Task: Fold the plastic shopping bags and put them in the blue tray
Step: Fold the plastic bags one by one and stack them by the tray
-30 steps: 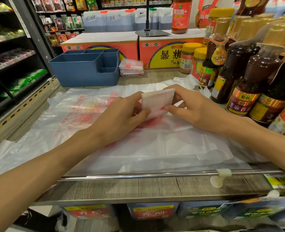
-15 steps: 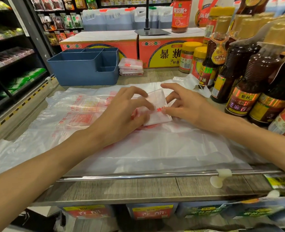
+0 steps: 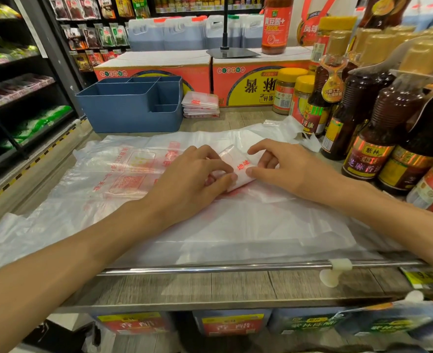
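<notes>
A small folded white plastic bag with red print (image 3: 241, 169) lies on a pile of flat, unfolded bags (image 3: 235, 225) on the wooden counter. My left hand (image 3: 190, 182) pinches its left side with curled fingers. My right hand (image 3: 281, 169) pinches its right edge between thumb and index finger. The blue tray (image 3: 131, 108), with several compartments, stands at the back left. A stack of folded bags (image 3: 201, 104) sits just right of the tray, outside it.
Dark sauce bottles (image 3: 378, 118) and yellow-lidded jars (image 3: 286, 90) crowd the right side. Red cartons (image 3: 248, 82) line the back. A metal rail (image 3: 235, 267) runs along the counter's front edge. Store shelves stand at the left.
The folded bag was held up on edge between both hands, then was laid down onto the pile. Both hands now pinch it lower and closer together.
</notes>
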